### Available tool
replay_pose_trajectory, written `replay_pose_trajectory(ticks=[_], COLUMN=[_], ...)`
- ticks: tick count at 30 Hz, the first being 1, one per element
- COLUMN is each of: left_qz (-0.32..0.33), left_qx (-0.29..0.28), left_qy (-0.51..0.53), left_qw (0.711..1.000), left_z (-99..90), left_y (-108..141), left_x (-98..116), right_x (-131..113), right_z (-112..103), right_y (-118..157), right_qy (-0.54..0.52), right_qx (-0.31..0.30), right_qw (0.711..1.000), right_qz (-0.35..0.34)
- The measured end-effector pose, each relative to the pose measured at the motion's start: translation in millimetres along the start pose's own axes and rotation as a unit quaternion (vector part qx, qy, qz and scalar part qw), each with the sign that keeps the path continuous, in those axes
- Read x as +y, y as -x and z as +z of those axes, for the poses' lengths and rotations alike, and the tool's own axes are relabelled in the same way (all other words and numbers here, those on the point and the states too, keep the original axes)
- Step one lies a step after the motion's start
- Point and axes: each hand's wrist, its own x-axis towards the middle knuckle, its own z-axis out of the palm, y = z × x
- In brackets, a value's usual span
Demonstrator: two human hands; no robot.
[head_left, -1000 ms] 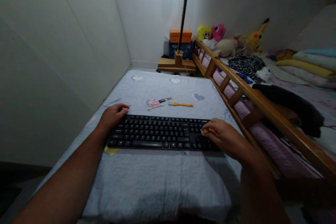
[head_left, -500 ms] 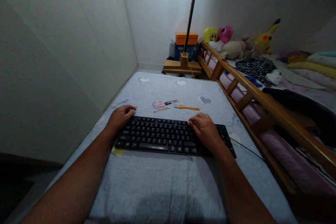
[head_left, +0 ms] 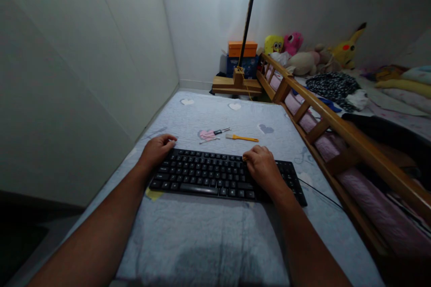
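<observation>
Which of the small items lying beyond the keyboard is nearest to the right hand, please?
The yellow-handled brush: it lies rightmost, closest to the right hand, whereas the dark-gripped tool and thin pale stick lie farther left.

A keyboard [head_left: 202,172] is lying across the surface [head_left: 195,237], its cable [head_left: 321,194] trailing off rightward. Behind it, a brush [head_left: 243,138] is resting right of a tool [head_left: 218,132]. Beyond, a stand [head_left: 238,78] is rising before stacked boxes [head_left: 240,49]. To the right, a railing [head_left: 321,117] is dividing the surface from a bed [head_left: 409,121], toys [head_left: 302,63] sitting at its far end.
</observation>
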Motion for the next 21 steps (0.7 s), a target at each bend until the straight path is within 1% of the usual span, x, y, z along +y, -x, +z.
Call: replay_pose_trajectory(ticks=[4,7,11,14,17,21], left_qz=[0.002,0.008,0.007,0.004,0.003,0.003], left_qx=[0.001,-0.001,-0.002,-0.001,-0.001,0.001], left_qy=[-0.003,0.002,0.004,0.004,0.003,0.006], left_qw=[1.0,1.0,1.0,1.0,1.0,1.0], left_z=[-0.6,-0.8,-0.8,-0.7,-0.5,-0.4], left_y=[-0.1,-0.2,-0.1,-0.1,-0.5,-0.4], left_x=[0.0,-0.8,-1.7,-2.0,-2.0,-1.6], right_x=[-0.5,-9.3,-27.2,-36.3,-37.4,-30.1], right_z=[-6.7,-5.2,2.7,8.1,9.0,3.7], right_y=[2.1,-1.4,-9.2,-13.3,-14.3,-11.7], right_qy=[0.022,0.02,-0.003,-0.003,0.009,0.022], right_qx=[-0.009,-0.002,0.021,0.019,0.007,-0.013], right_qw=[0.999,1.0,1.0,0.999,1.0,1.0], right_qz=[0.021,0.02,-0.009,-0.029,-0.024,0.005])
